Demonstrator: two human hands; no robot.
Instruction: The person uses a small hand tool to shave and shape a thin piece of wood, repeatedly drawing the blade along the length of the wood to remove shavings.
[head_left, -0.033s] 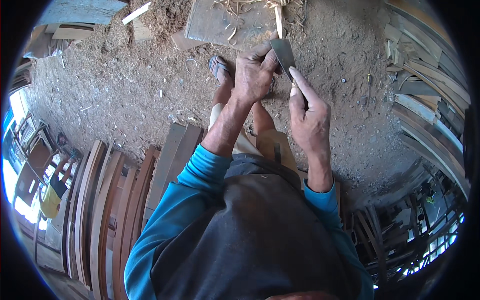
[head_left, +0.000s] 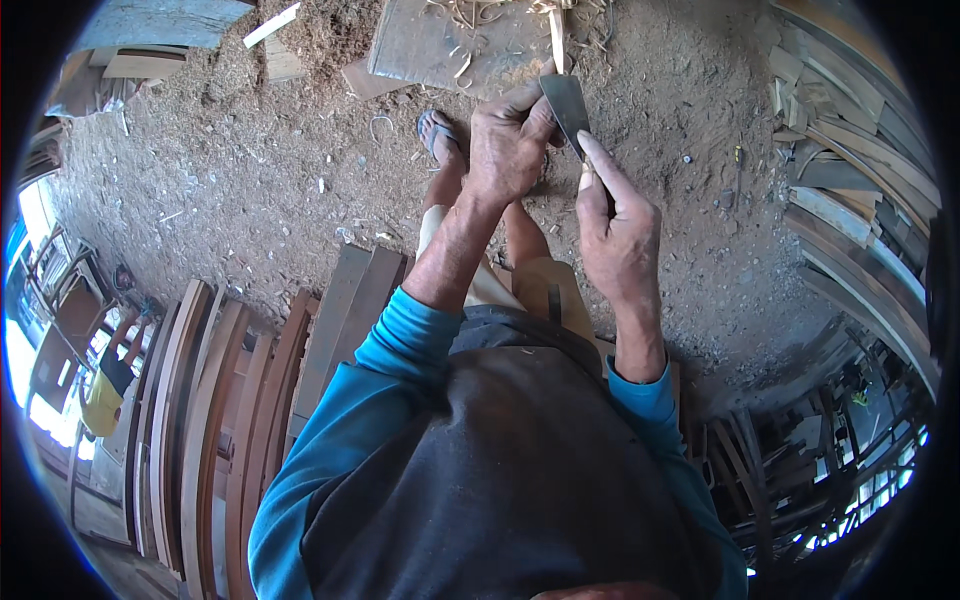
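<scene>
My right hand (head_left: 622, 235) is closed round the pale handle of a dark, broad-bladed knife (head_left: 566, 102). Its index finger lies stretched along the narrow end of the blade. My left hand (head_left: 508, 145) is closed at the near end of a pale wooden strip (head_left: 558, 38), its thumb against the blade's left edge. Where the strip runs in behind the blade and fingers, its end is hidden. The strip's far end reaches a bundle of curled shavings (head_left: 543, 6) at the top of the view.
A flat board (head_left: 425, 45) strewn with shavings lies ahead on the dirt floor. Timber planks (head_left: 210, 430) stand at the left, and more stacked boards (head_left: 860, 230) line the right. My sandalled foot (head_left: 437, 135) is left of the hands. A thin screwdriver-like tool (head_left: 738, 172) lies on the right.
The knife blade has shifted very slightly away from me, toward the strip's far end. Both hands keep nearly the same place and hold.
</scene>
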